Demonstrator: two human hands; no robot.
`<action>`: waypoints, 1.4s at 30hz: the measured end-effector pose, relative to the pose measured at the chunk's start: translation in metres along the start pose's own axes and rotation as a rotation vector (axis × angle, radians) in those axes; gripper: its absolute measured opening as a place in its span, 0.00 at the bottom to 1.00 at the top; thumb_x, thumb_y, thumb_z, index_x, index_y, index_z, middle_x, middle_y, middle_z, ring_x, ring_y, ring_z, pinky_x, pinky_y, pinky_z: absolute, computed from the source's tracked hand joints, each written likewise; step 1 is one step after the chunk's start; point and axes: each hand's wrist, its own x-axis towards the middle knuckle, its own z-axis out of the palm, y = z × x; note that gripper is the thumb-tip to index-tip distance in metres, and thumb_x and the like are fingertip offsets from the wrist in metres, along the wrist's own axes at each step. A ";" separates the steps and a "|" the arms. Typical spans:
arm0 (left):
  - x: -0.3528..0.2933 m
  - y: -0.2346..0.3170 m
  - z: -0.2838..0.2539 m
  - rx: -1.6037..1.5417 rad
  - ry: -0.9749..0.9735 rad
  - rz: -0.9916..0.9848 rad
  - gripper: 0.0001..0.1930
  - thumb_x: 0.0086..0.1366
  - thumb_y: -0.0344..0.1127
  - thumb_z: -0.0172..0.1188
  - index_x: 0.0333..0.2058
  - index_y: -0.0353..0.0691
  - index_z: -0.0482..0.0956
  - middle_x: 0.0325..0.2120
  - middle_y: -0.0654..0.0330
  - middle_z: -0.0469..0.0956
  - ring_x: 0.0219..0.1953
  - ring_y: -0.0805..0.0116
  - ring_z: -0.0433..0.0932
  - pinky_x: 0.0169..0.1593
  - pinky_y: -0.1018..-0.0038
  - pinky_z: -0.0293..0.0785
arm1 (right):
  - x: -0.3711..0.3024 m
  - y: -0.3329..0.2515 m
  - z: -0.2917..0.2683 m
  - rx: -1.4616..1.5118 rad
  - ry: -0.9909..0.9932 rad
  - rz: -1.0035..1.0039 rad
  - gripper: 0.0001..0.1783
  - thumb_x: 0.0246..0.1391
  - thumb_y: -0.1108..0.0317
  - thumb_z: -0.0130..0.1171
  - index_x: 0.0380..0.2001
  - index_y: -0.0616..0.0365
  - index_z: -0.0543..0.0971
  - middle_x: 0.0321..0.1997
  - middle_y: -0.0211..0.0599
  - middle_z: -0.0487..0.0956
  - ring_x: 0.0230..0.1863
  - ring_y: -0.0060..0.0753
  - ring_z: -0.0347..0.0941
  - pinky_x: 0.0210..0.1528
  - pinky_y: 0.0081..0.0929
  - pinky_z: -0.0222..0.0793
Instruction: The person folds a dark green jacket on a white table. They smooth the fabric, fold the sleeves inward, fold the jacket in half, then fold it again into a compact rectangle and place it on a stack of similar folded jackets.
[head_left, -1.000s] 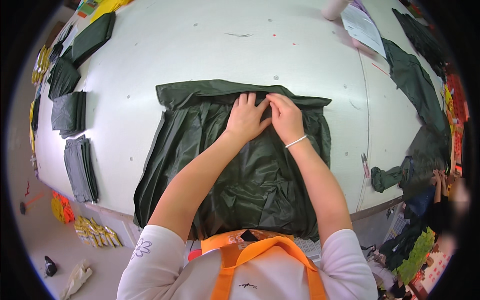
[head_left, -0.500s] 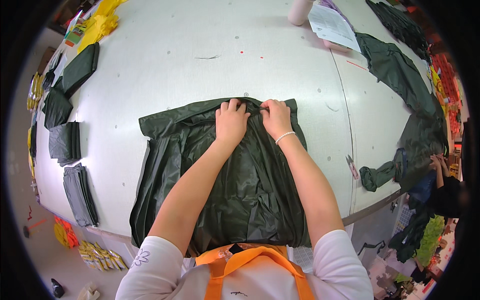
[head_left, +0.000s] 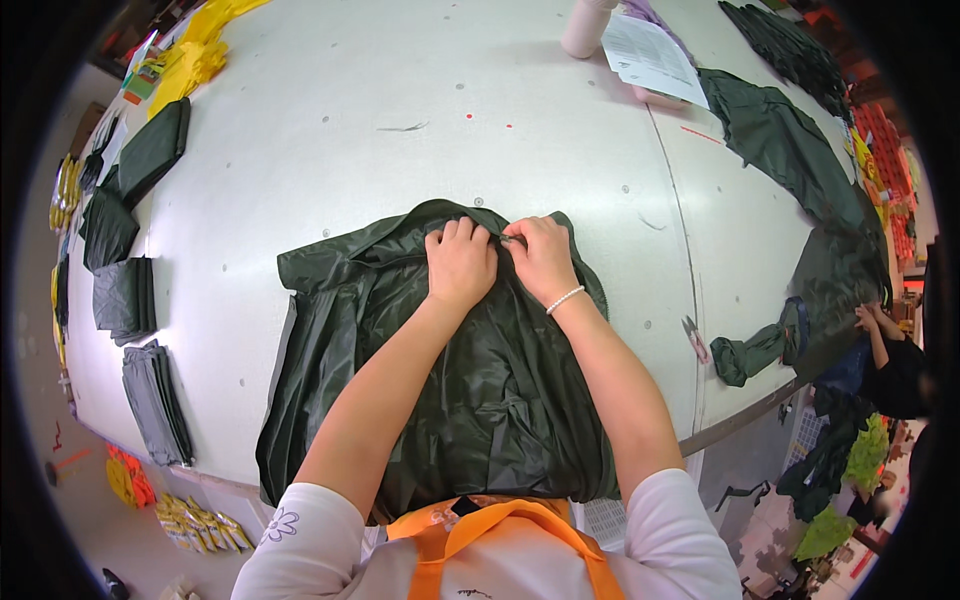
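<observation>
Table [head_left: 560, 140] spread widest, white. Dark green fabric [head_left: 490, 400] lay rumpled on it toward near edge, far border bunched at both hands. Left hand [head_left: 463, 262] rested on bunched border, fingers bent; whether they gripped could not be told. Right hand [head_left: 543, 258], just beside, pinched border between thumb and fingers. Likely risk: slick-looking layers sliding apart if left hand pressed too lightly; border creasing crooked if right hand's pinch tugged unevenly.
</observation>
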 end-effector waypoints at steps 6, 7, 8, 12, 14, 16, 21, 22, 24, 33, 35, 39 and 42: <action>0.016 0.010 -0.010 -0.335 -0.141 -0.308 0.07 0.47 0.38 0.60 0.24 0.42 0.78 0.25 0.60 0.78 0.35 0.58 0.75 0.44 0.62 0.66 | -0.003 0.009 0.002 0.039 0.148 0.002 0.05 0.44 0.72 0.61 0.28 0.52 0.78 0.30 0.30 0.78 0.38 0.38 0.71 0.42 0.36 0.61; 0.014 0.014 -0.012 -0.357 -0.102 -0.266 0.07 0.47 0.38 0.60 0.24 0.42 0.78 0.25 0.60 0.78 0.35 0.58 0.75 0.45 0.62 0.66 | -0.003 0.009 0.002 0.041 0.167 0.001 0.05 0.44 0.72 0.61 0.28 0.52 0.78 0.30 0.30 0.78 0.38 0.39 0.71 0.42 0.37 0.61; 0.010 0.018 -0.013 -0.380 -0.064 -0.223 0.08 0.47 0.38 0.60 0.24 0.42 0.79 0.25 0.60 0.78 0.35 0.58 0.75 0.45 0.63 0.66 | -0.004 0.002 -0.001 0.029 0.183 -0.002 0.05 0.43 0.72 0.61 0.27 0.51 0.78 0.29 0.29 0.78 0.38 0.39 0.71 0.41 0.37 0.61; 0.008 0.023 -0.015 -0.462 -0.084 -0.215 0.12 0.53 0.43 0.61 0.25 0.39 0.78 0.24 0.60 0.78 0.36 0.59 0.74 0.53 0.59 0.61 | -0.008 0.000 -0.003 0.007 0.175 -0.002 0.04 0.43 0.73 0.60 0.26 0.52 0.78 0.30 0.29 0.79 0.38 0.38 0.71 0.41 0.36 0.62; 0.007 0.024 -0.015 -0.477 -0.093 -0.216 0.14 0.58 0.44 0.60 0.25 0.38 0.78 0.24 0.60 0.78 0.36 0.59 0.74 0.56 0.56 0.59 | -0.010 -0.001 -0.007 0.034 0.174 0.022 0.04 0.43 0.73 0.60 0.26 0.52 0.79 0.29 0.29 0.79 0.38 0.38 0.72 0.41 0.36 0.62; 0.005 0.016 -0.011 -0.487 -0.049 -0.153 0.12 0.59 0.41 0.58 0.24 0.38 0.78 0.22 0.57 0.77 0.32 0.56 0.74 0.45 0.60 0.65 | -0.009 -0.003 -0.007 0.074 0.161 0.028 0.03 0.43 0.71 0.61 0.25 0.52 0.79 0.29 0.29 0.78 0.38 0.37 0.71 0.42 0.35 0.61; 0.015 0.008 -0.030 -0.453 -0.138 -0.054 0.11 0.60 0.39 0.56 0.23 0.39 0.78 0.20 0.54 0.76 0.29 0.52 0.74 0.34 0.61 0.69 | 0.001 -0.002 -0.031 -0.187 0.156 -0.257 0.02 0.42 0.67 0.63 0.23 0.49 0.80 0.28 0.25 0.77 0.40 0.33 0.69 0.44 0.32 0.60; 0.018 0.006 -0.031 -0.430 -0.188 -0.079 0.12 0.60 0.40 0.56 0.23 0.39 0.79 0.20 0.54 0.76 0.29 0.52 0.74 0.35 0.61 0.69 | 0.004 0.000 -0.037 -0.198 0.143 -0.293 0.02 0.42 0.68 0.63 0.23 0.49 0.80 0.28 0.24 0.76 0.41 0.32 0.69 0.45 0.32 0.60; 0.026 0.010 -0.038 -0.407 -0.269 -0.182 0.12 0.60 0.41 0.56 0.23 0.40 0.79 0.20 0.54 0.76 0.31 0.52 0.74 0.36 0.61 0.69 | 0.011 0.007 -0.043 -0.278 0.117 -0.341 0.05 0.39 0.69 0.66 0.23 0.49 0.79 0.29 0.20 0.76 0.43 0.29 0.68 0.46 0.30 0.60; 0.035 -0.001 -0.028 -0.441 -0.132 -0.126 0.11 0.61 0.38 0.55 0.25 0.36 0.77 0.28 0.49 0.75 0.35 0.48 0.73 0.39 0.58 0.69 | 0.017 -0.008 -0.033 -0.222 0.219 -0.273 0.05 0.41 0.69 0.65 0.24 0.49 0.79 0.30 0.22 0.76 0.43 0.29 0.69 0.46 0.31 0.60; 0.034 0.006 -0.030 -0.380 -0.068 -0.073 0.10 0.61 0.35 0.54 0.25 0.35 0.76 0.27 0.48 0.75 0.34 0.48 0.73 0.39 0.58 0.69 | 0.017 -0.012 -0.033 -0.193 0.243 -0.302 0.05 0.41 0.70 0.64 0.24 0.49 0.78 0.30 0.22 0.76 0.42 0.29 0.68 0.46 0.31 0.61; 0.030 0.015 -0.045 -0.362 -0.068 -0.093 0.11 0.61 0.35 0.53 0.26 0.34 0.77 0.26 0.47 0.75 0.34 0.47 0.73 0.38 0.59 0.68 | 0.020 -0.011 -0.038 -0.185 0.186 -0.398 0.03 0.41 0.70 0.61 0.23 0.50 0.77 0.30 0.24 0.75 0.41 0.29 0.68 0.45 0.31 0.61; 0.022 0.002 -0.042 -0.324 -0.082 -0.182 0.10 0.60 0.35 0.54 0.25 0.34 0.77 0.26 0.47 0.75 0.32 0.47 0.74 0.38 0.58 0.69 | 0.022 -0.006 -0.043 -0.268 0.124 -0.461 0.02 0.44 0.69 0.59 0.23 0.51 0.76 0.29 0.25 0.73 0.41 0.29 0.68 0.45 0.30 0.62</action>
